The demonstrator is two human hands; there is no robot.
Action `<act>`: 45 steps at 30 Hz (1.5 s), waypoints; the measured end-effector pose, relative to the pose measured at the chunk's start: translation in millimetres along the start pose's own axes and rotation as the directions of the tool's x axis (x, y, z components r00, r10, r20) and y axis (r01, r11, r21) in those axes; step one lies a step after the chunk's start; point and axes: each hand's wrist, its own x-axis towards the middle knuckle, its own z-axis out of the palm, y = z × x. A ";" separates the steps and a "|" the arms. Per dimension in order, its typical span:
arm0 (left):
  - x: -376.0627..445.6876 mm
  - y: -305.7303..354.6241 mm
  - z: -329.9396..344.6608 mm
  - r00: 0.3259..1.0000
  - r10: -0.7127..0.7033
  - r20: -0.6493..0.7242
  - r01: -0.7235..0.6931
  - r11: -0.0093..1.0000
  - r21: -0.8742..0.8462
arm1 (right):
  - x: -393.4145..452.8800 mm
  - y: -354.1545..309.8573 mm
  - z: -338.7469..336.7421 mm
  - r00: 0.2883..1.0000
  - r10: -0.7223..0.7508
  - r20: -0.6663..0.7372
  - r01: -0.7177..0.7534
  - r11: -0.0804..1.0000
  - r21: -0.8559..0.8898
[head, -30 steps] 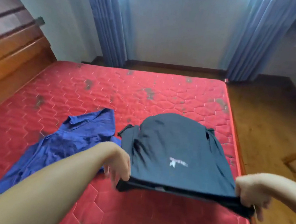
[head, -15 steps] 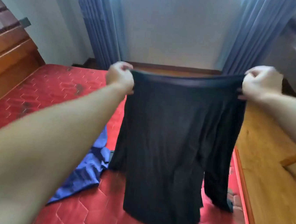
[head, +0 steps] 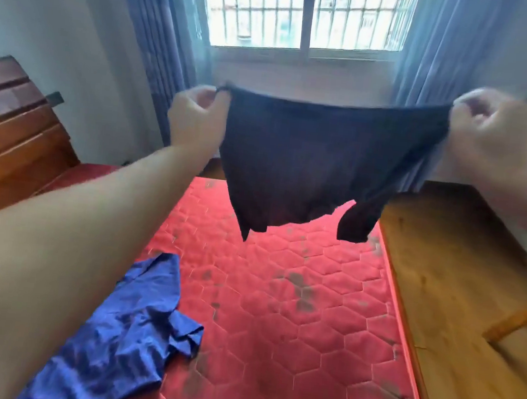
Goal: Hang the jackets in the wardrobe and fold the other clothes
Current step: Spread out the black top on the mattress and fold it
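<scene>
Red mattress [head: 294,300] lies below both hands; left hand [head: 196,116] and right hand [head: 490,132] pinch the dark shirt [head: 318,159], which may land bunched if either pinch slips.

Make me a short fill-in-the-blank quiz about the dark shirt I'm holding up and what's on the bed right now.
1. The dark shirt is held up by ____ hands, the left hand and the right hand.
2. The garment lying on the mattress is ____ in colour.
3. The mattress is ____ in colour.
4. Behind the shirt, the window has blue ____ on either side.

Missing words: two; blue; red; curtains
</scene>
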 end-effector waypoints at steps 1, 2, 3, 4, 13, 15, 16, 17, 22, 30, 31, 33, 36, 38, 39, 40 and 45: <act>-19.7 -16.4 -3.9 0.999 0.046 0.013 -0.047 0.995 0.085 | -19.9 16.3 0.4 0.998 -0.055 0.032 0.056 0.998 -0.022; -40.8 -35.1 -7.4 0.994 0.102 0.050 -0.108 0.985 0.135 | -47.1 28.4 2.1 0.990 -0.099 0.103 0.104 0.994 -0.045; -65.3 -55.2 -11.1 0.989 0.106 0.102 -0.123 0.975 0.184 | -70.8 46.3 5.6 0.981 -0.109 0.158 0.119 0.991 -0.059; -92.7 -76.1 -15.2 0.984 0.081 0.159 -0.119 0.961 0.249 | -92.7 66.6 12.4 0.975 -0.081 0.205 0.103 0.990 -0.097; -331.9 -310.3 -64.2 0.640 -0.376 0.670 -0.394 0.588 0.707 | -381.7 200.6 84.4 0.574 0.366 0.732 0.081 0.865 -0.495; -378.9 -347.6 -76.1 0.550 -0.413 0.725 -0.496 0.537 0.682 | -436.8 221.1 93.1 0.469 0.431 0.770 0.082 0.847 -0.524; -398.1 -361.1 -82.2 0.497 -0.439 0.749 -0.540 0.519 0.663 | -460.8 228.3 94.6 0.428 0.459 0.779 0.073 0.841 -0.536; -415.5 -372.8 -88.1 0.437 -0.480 0.760 -0.555 0.521 0.648 | -482.9 233.9 94.6 0.391 0.473 0.789 0.080 0.837 -0.542; -483.9 -401.6 -114.7 0.116 -0.657 0.745 -0.672 0.500 0.546 | -569.4 246.4 80.9 0.187 0.531 0.827 0.121 0.823 -0.555; -496.5 -392.8 -82.0 -0.024 -0.816 0.577 -0.679 0.437 0.590 | -591.0 267.6 88.9 0.076 0.618 0.783 -0.204 0.778 -0.594; -498.4 -388.9 -63.9 -0.007 -0.783 0.622 -0.679 0.461 0.572 | -586.1 275.0 92.7 0.149 0.657 0.739 -0.284 0.744 -0.605; -511.1 -378.1 -17.8 0.003 -0.684 0.729 -0.631 0.565 0.532 | -572.6 289.2 102.7 0.237 0.749 0.618 -0.408 0.654 -0.637; -548.0 -353.6 49.8 -0.014 -0.542 0.841 -0.500 0.732 0.463 | -561.1 319.6 117.6 0.228 0.849 0.476 -0.555 0.515 -0.653; -577.8 -336.5 87.5 0.005 -0.505 0.863 -0.414 0.785 0.462 | -554.3 337.0 130.0 0.159 0.891 0.425 -0.674 0.413 -0.612; -591.1 -330.4 102.5 0.019 -0.508 0.861 -0.397 0.786 0.473 | -552.1 344.9 136.7 0.120 0.903 0.412 -0.737 0.359 -0.572; -603.0 -327.8 114.8 0.019 -0.533 0.846 -0.393 0.774 0.496 | -549.0 349.4 143.2 0.076 0.911 0.405 -0.791 0.303 -0.532; -629.8 -353.3 161.3 0.184 -0.465 0.866 -0.476 0.729 0.493 | -540.2 380.2 170.0 0.151 0.872 0.465 -0.712 0.422 -0.561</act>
